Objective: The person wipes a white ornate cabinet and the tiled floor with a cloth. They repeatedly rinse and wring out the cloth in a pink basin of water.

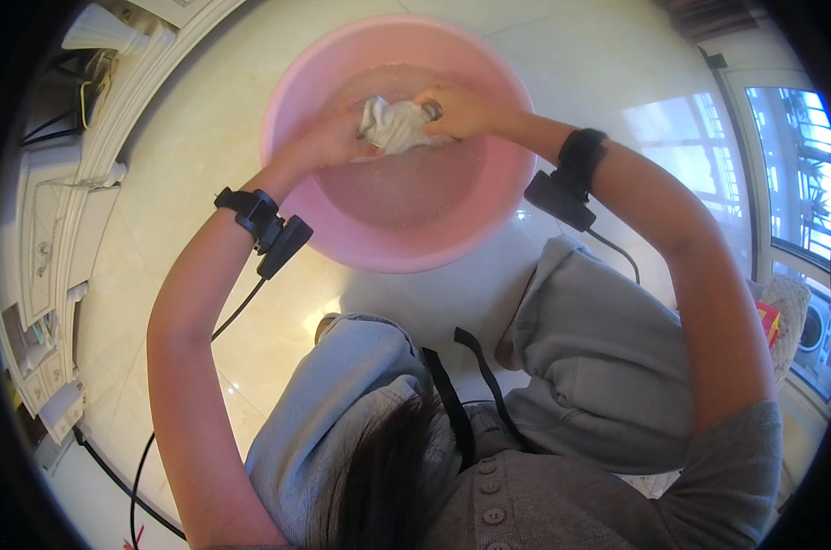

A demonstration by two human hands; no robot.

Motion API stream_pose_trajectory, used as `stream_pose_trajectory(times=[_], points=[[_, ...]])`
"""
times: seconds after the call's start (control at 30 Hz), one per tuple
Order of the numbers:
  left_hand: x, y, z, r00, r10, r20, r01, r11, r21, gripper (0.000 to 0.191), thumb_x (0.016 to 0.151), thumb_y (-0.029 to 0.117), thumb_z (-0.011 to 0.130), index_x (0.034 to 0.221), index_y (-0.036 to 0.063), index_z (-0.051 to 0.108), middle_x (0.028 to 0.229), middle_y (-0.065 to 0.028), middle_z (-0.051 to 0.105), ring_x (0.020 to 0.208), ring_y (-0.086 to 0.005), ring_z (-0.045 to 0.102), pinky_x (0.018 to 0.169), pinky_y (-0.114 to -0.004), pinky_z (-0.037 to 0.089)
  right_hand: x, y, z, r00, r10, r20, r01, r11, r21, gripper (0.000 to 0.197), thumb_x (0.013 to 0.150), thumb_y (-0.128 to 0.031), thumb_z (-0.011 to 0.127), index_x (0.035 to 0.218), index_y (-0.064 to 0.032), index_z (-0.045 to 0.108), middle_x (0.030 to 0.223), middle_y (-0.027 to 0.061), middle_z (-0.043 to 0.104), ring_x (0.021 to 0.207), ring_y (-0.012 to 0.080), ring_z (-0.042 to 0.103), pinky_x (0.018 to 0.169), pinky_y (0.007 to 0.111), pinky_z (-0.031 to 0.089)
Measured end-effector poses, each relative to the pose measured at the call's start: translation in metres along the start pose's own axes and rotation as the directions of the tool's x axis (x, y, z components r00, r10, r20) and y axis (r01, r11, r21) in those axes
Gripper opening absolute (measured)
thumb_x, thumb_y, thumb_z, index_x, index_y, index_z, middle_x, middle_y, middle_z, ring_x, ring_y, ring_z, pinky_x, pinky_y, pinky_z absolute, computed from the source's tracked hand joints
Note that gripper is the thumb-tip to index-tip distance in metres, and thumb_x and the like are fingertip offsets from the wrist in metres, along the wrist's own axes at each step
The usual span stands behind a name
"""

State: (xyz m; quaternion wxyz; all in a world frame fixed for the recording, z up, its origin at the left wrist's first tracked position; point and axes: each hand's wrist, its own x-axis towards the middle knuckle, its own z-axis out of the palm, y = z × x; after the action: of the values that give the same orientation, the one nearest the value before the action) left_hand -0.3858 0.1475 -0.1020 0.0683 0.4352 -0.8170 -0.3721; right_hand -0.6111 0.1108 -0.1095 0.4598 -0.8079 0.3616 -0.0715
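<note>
A pink plastic basin [402, 258] stands on the floor before me, with shallow, slightly cloudy water [402, 192] in it. Over the water, a bunched pale cloth [398, 126] is gripped from both sides. My left hand [336, 137] has hold of its left end, the fingers partly hidden by the cloth. On the other side my right hand [460, 113] pinches the right end, thumb and fingers curled round the fabric. The lower edge of the cloth is at the water; whether part of it is submerged I cannot tell.
Black devices are strapped to my left wrist [264, 227] and right wrist [570, 179], each trailing a cable. Glossy floor tiles [202, 137] surround the basin. A white cabinet [51, 240] runs along the left; a glass door [793, 165] is at right. My knees flank the near side.
</note>
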Motion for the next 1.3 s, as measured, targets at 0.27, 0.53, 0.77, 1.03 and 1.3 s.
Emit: stream_pose_trajectory(times=[0.27,0.53,0.77,1.03,1.3], points=[[-0.019,0.007,0.023,0.945,0.277,0.176,-0.304,0.940,0.153,0.042,0.068,0.006,0.060,0.110,0.0052,0.052,0.117,-0.0172,0.043,0.107,-0.0290,0.044,0.089,-0.034,0.036,-0.008,0.026,0.011,0.911,0.412,-0.016,-0.412,0.906,-0.096,0.039,0.071,-0.013,0.053,0.109,-0.0039,0.053,0.103,0.0202,0.055,0.086,0.0293,0.058,0.073,0.034,0.047],[0.007,-0.027,0.027,0.981,-0.178,-0.083,0.156,0.963,-0.221,0.021,0.077,0.008,0.058,0.097,0.0019,0.054,0.090,-0.0069,0.059,0.085,-0.0133,0.054,0.073,-0.026,0.043,-0.001,0.034,0.034,0.955,0.215,0.202,-0.261,0.936,0.235,0.039,0.075,-0.018,0.055,0.110,-0.0009,0.052,0.105,0.0162,0.056,0.096,0.0244,0.054,0.080,0.030,0.043],[0.009,-0.020,0.010,0.906,-0.180,0.384,0.257,0.953,-0.161,0.023,0.076,0.010,0.062,0.095,0.0034,0.051,0.089,-0.0044,0.059,0.085,-0.0109,0.053,0.070,-0.026,0.043,-0.014,-0.013,0.034,0.985,0.174,-0.007,-0.169,0.961,0.218,0.047,0.073,-0.032,0.061,0.106,-0.0005,0.052,0.099,0.0129,0.057,0.091,0.0204,0.053,0.076,0.030,0.043],[0.002,0.016,-0.013,0.842,-0.430,0.326,0.489,0.352,-0.798,0.042,0.085,0.038,0.047,0.113,0.0064,0.048,0.105,-0.0085,0.055,0.095,-0.0148,0.053,0.083,-0.027,0.042,-0.013,-0.014,-0.006,0.971,0.165,0.171,-0.216,0.913,0.346,0.036,0.074,-0.017,0.053,0.107,-0.0033,0.050,0.105,0.0115,0.053,0.091,0.0195,0.052,0.078,0.030,0.041],[-0.001,0.004,-0.009,0.879,-0.334,0.341,0.429,0.239,-0.871,0.043,0.084,0.030,0.050,0.115,0.0016,0.041,0.112,-0.0099,0.049,0.099,-0.0177,0.052,0.083,-0.030,0.044,-0.013,-0.028,0.004,0.982,0.185,0.029,-0.173,0.840,0.515,0.046,0.075,-0.025,0.055,0.114,-0.0029,0.046,0.107,0.0107,0.052,0.098,0.0197,0.050,0.083,0.030,0.039]])
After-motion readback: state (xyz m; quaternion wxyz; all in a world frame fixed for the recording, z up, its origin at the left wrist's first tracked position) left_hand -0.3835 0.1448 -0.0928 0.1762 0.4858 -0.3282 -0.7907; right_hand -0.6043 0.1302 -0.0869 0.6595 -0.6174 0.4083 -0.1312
